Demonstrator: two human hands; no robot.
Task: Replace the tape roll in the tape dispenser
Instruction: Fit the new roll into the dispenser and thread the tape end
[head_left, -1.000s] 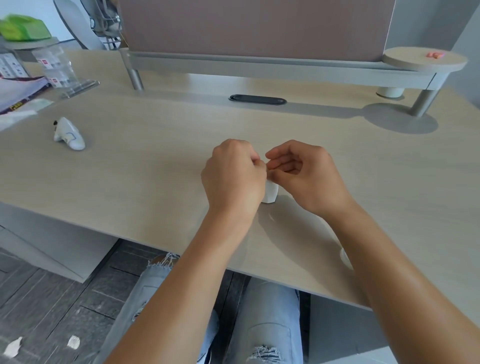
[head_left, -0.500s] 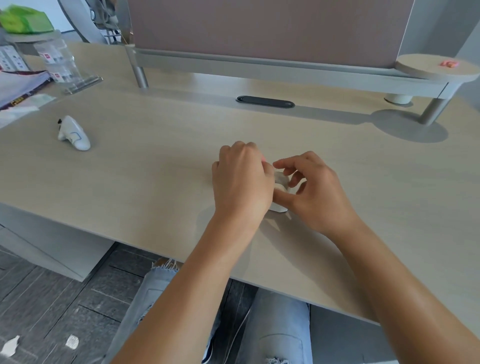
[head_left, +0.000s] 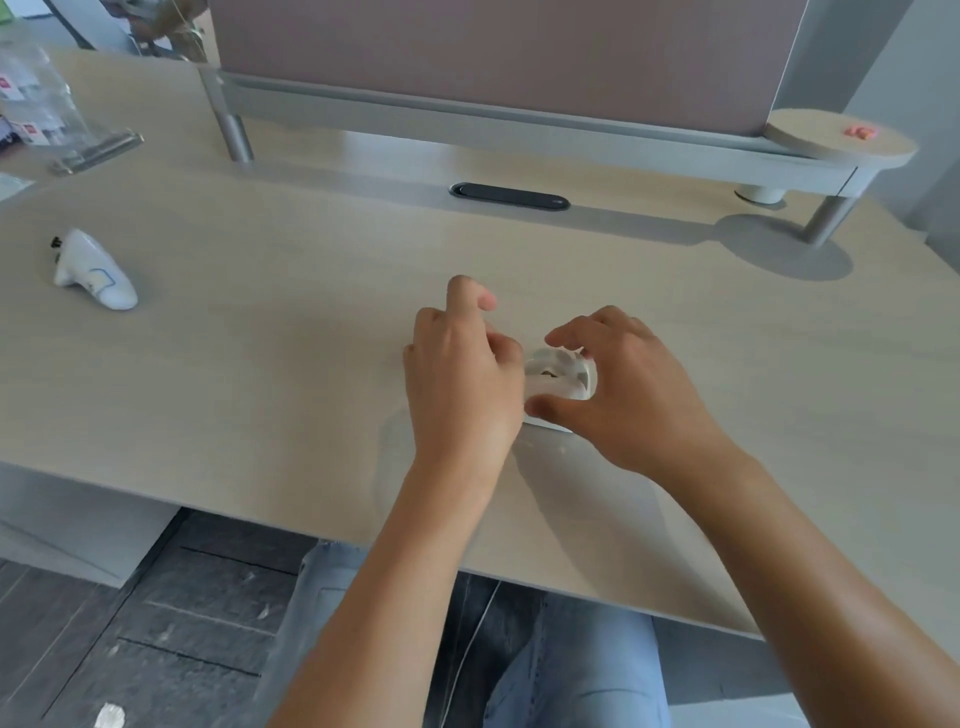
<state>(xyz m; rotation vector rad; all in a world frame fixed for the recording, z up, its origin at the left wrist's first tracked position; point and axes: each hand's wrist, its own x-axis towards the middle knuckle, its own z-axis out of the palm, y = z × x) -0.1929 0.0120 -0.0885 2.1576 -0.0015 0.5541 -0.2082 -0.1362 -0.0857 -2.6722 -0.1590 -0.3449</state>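
Note:
A small white tape dispenser (head_left: 558, 376) rests on the light wood desk (head_left: 260, 395) near its middle, with a tape roll showing inside it. My right hand (head_left: 623, 395) grips the dispenser, thumb on its near side and fingers curled over its far side. My left hand (head_left: 462, 379) is pressed against the dispenser's left end, its index finger lifted and the other fingers curled; what those fingers pinch is hidden behind the hand. A second white tape dispenser (head_left: 93, 270) lies apart at the desk's left.
A grey partition rail (head_left: 493, 130) with posts runs along the back. A black cable slot (head_left: 509, 196) sits behind my hands. A round side shelf (head_left: 836, 137) carries a small pink item at the back right. Clear plastic packets (head_left: 41, 109) lie at the far left. The desk's front edge is close below my wrists.
Both hands came down from a raised pinch to the desk. The dispenser now rests on the surface, and my right hand has spread around it. The camera has moved closer.

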